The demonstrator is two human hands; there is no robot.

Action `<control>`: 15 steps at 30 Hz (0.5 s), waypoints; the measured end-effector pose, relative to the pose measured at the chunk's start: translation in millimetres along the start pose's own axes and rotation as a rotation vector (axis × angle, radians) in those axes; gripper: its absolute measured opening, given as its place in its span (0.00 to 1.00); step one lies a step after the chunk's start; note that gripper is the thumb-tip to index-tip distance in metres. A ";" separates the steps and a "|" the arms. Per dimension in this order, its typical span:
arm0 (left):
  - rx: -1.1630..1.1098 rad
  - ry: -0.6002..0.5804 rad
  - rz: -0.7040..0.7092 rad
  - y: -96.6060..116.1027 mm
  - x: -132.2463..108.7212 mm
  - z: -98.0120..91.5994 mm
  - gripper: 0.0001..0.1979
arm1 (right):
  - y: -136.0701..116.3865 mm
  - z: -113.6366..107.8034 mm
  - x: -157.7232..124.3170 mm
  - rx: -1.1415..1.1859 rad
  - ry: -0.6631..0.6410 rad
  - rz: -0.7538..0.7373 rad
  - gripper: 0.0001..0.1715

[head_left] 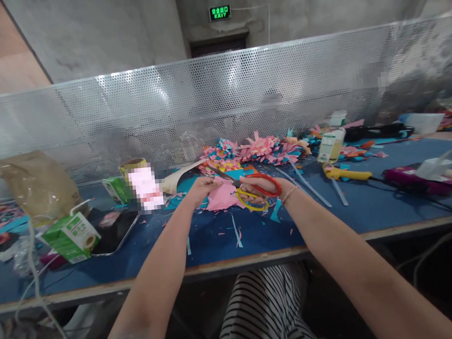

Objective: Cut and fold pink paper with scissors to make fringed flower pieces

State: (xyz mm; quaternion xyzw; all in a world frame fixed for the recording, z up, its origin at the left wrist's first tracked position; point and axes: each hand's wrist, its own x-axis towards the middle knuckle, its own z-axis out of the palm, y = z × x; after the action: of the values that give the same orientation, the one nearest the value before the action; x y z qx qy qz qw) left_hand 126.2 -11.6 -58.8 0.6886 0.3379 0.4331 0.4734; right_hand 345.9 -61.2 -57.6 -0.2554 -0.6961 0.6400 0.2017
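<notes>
In my right hand [249,191] is a pair of scissors [269,184] with one red and one yellow handle loop, the blades pointing up and left. My left hand [203,188] is closed in a pinch on a piece of pink paper [213,184] beside the blades. More pink paper [222,196] lies under the hands, on top of blue sheets. Just behind them sits a heap of fringed paper flowers [261,148] in pink, blue and yellow. Small paper scraps [237,231] are scattered on the blue tabletop in front.
A yellow glue gun [347,173], glue sticks [310,186] and a bottle [330,144] stand or lie to the right. Left are a green drink carton [71,238], a black tray [116,232] and a plastic bag [39,186]. A perforated metal screen [157,112] closes off the back.
</notes>
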 end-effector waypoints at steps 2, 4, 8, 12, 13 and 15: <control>0.009 -0.003 0.019 -0.7 0.5 0.4 0.12 | 0.5 0.0 0.1 -0.025 0.038 -0.016 0.29; 0.007 0.004 0.030 0.1 0.1 0.9 0.13 | 1.0 -0.9 1.5 -0.077 0.078 -0.021 0.29; -0.041 -0.025 0.045 4.8 -2.9 2.4 0.12 | 0.9 -4.0 5.4 -0.187 0.158 0.036 0.28; -0.144 -0.052 0.041 8.1 -4.0 3.3 0.13 | -1.6 -4.6 7.6 -0.183 0.226 0.004 0.27; -0.162 -0.036 0.038 7.8 -3.3 2.6 0.14 | -2.2 -4.4 8.1 -0.171 0.249 -0.031 0.27; -0.178 0.025 0.019 5.2 -0.8 -0.2 0.13 | -2.6 -4.6 9.8 -0.152 0.322 -0.113 0.26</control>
State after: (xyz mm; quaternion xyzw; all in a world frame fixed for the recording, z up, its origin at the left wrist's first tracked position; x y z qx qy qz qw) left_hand 126.0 -13.9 -54.0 0.6415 0.2973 0.4744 0.5244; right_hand 340.7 -51.8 -54.9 -0.3297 -0.7145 0.5240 0.3261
